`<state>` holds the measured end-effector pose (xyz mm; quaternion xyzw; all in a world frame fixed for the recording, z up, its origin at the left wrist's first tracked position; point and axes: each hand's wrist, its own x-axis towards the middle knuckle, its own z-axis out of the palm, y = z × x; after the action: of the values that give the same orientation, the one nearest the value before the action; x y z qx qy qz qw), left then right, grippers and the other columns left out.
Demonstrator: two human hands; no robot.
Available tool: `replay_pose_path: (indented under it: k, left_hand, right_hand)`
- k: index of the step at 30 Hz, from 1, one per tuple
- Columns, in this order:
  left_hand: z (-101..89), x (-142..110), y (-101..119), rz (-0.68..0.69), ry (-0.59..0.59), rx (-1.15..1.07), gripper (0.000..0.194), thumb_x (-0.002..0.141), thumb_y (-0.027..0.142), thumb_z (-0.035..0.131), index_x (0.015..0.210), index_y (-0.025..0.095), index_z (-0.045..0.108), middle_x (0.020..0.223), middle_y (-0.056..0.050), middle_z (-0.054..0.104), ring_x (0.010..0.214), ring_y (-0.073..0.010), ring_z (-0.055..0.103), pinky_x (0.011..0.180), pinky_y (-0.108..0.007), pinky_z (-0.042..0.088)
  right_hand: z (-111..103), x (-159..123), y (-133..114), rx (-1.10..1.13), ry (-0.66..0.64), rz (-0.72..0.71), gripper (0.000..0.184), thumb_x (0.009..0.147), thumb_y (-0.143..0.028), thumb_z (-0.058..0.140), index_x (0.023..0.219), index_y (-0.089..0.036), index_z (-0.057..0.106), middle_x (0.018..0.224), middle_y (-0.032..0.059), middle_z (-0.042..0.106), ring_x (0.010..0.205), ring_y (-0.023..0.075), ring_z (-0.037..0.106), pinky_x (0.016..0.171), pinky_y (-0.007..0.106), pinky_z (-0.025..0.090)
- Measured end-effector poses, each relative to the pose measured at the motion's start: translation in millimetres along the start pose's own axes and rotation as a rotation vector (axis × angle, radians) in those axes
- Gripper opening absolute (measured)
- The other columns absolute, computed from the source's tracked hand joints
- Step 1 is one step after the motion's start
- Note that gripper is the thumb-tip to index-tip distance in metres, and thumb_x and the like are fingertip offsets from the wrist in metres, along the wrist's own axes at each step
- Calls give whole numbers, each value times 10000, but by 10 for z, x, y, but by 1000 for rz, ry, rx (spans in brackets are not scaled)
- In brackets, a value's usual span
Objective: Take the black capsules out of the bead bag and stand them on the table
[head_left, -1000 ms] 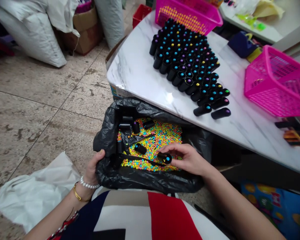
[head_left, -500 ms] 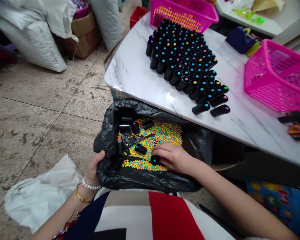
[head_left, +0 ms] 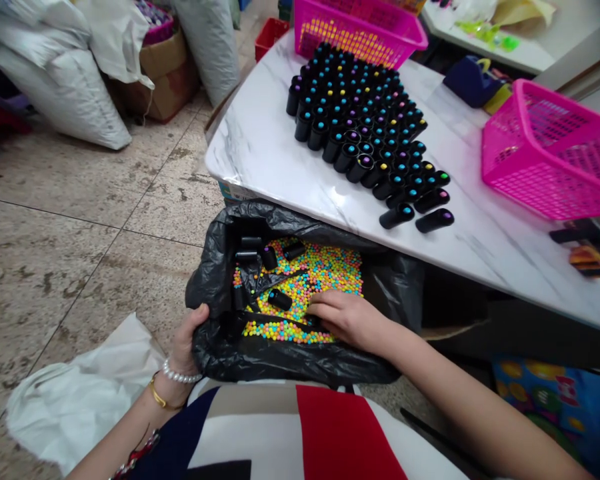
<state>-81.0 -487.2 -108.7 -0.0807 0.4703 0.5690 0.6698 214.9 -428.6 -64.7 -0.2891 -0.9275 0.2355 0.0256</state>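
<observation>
Since the earlier frame, the right hand (head_left: pixel 347 320) has shifted slightly left and dipped toward the small round multicoloured beads (head_left: pixel 335 267) at the frame's lower centre, its fingers curled over a mostly hidden dark cylinder (head_left: pixel 313 321); whether they grip it, I cannot tell. Just left of those fingertips lies a short black plastic cylinder with a blue dot (head_left: pixel 281 300), its long axis slanting from upper left to lower right. Farther from it, the left hand (head_left: pixel 186 337) grasps the crinkled black plastic liner (head_left: pixel 215 267) at its left edge.
</observation>
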Motion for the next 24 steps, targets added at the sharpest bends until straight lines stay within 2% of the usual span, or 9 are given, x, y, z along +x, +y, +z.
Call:
replay_pose_path:
  k: [4, 7, 9, 11, 14, 17, 18, 20, 24]
  left_hand:
    - [-16, 18, 11, -12, 38, 2, 118, 644, 185, 688, 754, 180, 729, 731, -42, 768, 996, -313, 674, 904, -384, 534]
    - [-35, 31, 27, -40, 54, 22, 116, 647, 186, 683, 748, 171, 737, 725, -62, 768, 946, -319, 692, 885, -390, 544]
    - [-61, 40, 39, -47, 62, 37, 113, 654, 187, 676, 742, 165, 743, 713, -69, 766, 910, -323, 702, 859, -392, 557]
    - [-107, 57, 47, -62, 81, 62, 90, 660, 171, 674, 713, 158, 746, 688, -65, 762, 881, -316, 709, 824, -366, 572]
    - [-202, 104, 35, -34, 134, 110, 77, 693, 167, 679, 704, 171, 756, 700, -35, 766, 857, -270, 719, 780, -268, 575]
    - [-271, 154, 6, 20, 158, 159, 94, 734, 233, 683, 761, 218, 772, 768, -1, 777, 887, -258, 714, 792, -256, 571]
    - [-281, 162, -2, 23, 160, 175, 92, 735, 252, 688, 763, 234, 774, 776, 8, 778, 901, -263, 710, 805, -268, 570]
    - [-276, 159, -10, 20, 167, 193, 74, 725, 264, 700, 739, 256, 772, 774, 21, 778, 920, -272, 704, 826, -288, 568]
    - [-192, 91, -7, -16, 157, 168, 77, 714, 253, 697, 722, 248, 773, 799, -2, 780, 919, -295, 703, 828, -327, 572]
  right_hand:
    - [-94, -104, 5, 413, 185, 182, 254, 842, -152, 599, 1087, -219, 606, 1035, 52, 666, 956, 168, 631, 855, 299, 515]
    - [-123, -164, -41, 671, 229, 294, 268, 798, -172, 663, 1059, -223, 629, 1007, 42, 688, 894, 167, 662, 810, 297, 539]
    - [-152, -194, -86, 813, 270, 330, 286, 778, -188, 697, 1055, -223, 634, 1030, 50, 690, 922, 181, 666, 826, 314, 541]
    - [-219, -235, -113, 870, 404, 339, 296, 753, -191, 730, 1032, -227, 636, 1076, 57, 679, 998, 199, 647, 869, 334, 526]
    - [-387, -330, -81, 719, 770, 398, 289, 734, -196, 750, 1001, -232, 642, 1090, 52, 656, 1037, 204, 614, 883, 334, 504]
    - [-551, -413, 44, 394, 1116, 618, 285, 738, -266, 749, 1002, -226, 650, 930, 25, 664, 839, 169, 621, 773, 308, 502]
    - [-590, -422, 100, 272, 1167, 701, 283, 738, -296, 746, 996, -222, 657, 870, 15, 662, 772, 161, 609, 738, 303, 494]
    - [-645, -403, 229, 48, 1177, 818, 263, 736, -346, 738, 951, -208, 676, 785, 3, 656, 691, 155, 586, 695, 300, 475]
    - [-711, -281, 467, -238, 1139, 858, 200, 739, -380, 725, 736, -187, 671, 668, -5, 632, 617, 152, 574, 636, 284, 444]
